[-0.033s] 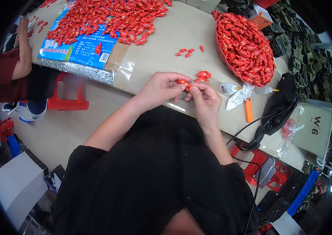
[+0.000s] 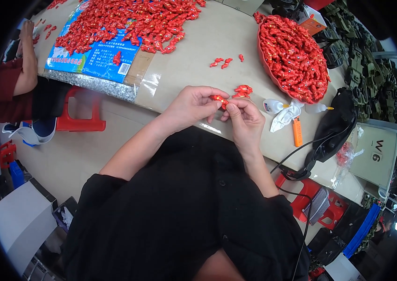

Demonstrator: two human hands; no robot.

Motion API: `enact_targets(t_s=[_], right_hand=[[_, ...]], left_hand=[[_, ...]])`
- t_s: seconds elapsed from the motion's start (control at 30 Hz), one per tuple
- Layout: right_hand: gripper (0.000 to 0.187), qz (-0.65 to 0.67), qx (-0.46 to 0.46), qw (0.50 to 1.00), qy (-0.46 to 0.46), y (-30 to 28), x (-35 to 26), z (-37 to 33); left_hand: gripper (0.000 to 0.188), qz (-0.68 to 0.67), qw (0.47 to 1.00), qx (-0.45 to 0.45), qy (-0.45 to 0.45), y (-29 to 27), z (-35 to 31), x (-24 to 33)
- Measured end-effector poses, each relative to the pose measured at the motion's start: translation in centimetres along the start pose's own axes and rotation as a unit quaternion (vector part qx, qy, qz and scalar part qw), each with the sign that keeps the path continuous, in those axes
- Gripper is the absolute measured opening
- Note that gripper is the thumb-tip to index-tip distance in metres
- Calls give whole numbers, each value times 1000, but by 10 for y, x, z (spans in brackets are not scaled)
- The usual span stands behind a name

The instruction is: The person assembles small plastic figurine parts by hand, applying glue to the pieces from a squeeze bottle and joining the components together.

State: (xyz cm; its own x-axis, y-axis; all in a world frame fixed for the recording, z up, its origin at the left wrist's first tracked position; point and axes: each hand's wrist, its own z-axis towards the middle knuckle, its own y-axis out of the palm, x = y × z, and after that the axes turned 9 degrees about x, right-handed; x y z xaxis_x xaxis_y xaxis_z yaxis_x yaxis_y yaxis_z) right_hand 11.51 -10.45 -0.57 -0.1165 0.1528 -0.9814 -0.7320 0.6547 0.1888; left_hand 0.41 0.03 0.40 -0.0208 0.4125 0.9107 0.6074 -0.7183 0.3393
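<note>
Nothing has visibly moved since the earlier frame: one small red piece (image 2: 219,99) is held up over the near edge of the worktop (image 2: 194,61), left of the red basin (image 2: 268,75) and closer to the wearer. The left hand's (image 2: 194,105) fingers pinch its left end; the right hand's (image 2: 246,118) thumb and forefinger pinch the other. It looks light and fairly stiff, probably slick from its glossy surface; narrow ends might be fragile, so the thicker middle should give the safest hold, with mild pressure. Fingertips cover much of it, hiding its outline and underside, and whether anything is pressed between them cannot be told. Loose red pieces (image 2: 242,91) just left of the basin overlap, making them hard to count. Farther left of the basin, the red heap (image 2: 133,23) is cut off by the top edge.
</note>
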Motion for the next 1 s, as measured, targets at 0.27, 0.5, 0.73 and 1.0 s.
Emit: enact_targets(t_s=[0.27, 0.5, 0.73, 1.0], right_hand=[[7, -4, -2, 1000, 15, 2, -3, 0], [10, 46, 1, 998, 46, 1, -4, 4], [12, 71, 10, 997, 24, 1, 0, 3], [12, 85, -2, 996, 14, 0, 1, 3]], left_hand=[[22, -3, 1000, -2, -7, 0, -1, 2], [27, 5, 1000, -4, -13, 1, 2, 4], [32, 25, 999, -28, -1, -2, 4, -3], [28, 20, 1000, -22, -6, 3, 4, 2]])
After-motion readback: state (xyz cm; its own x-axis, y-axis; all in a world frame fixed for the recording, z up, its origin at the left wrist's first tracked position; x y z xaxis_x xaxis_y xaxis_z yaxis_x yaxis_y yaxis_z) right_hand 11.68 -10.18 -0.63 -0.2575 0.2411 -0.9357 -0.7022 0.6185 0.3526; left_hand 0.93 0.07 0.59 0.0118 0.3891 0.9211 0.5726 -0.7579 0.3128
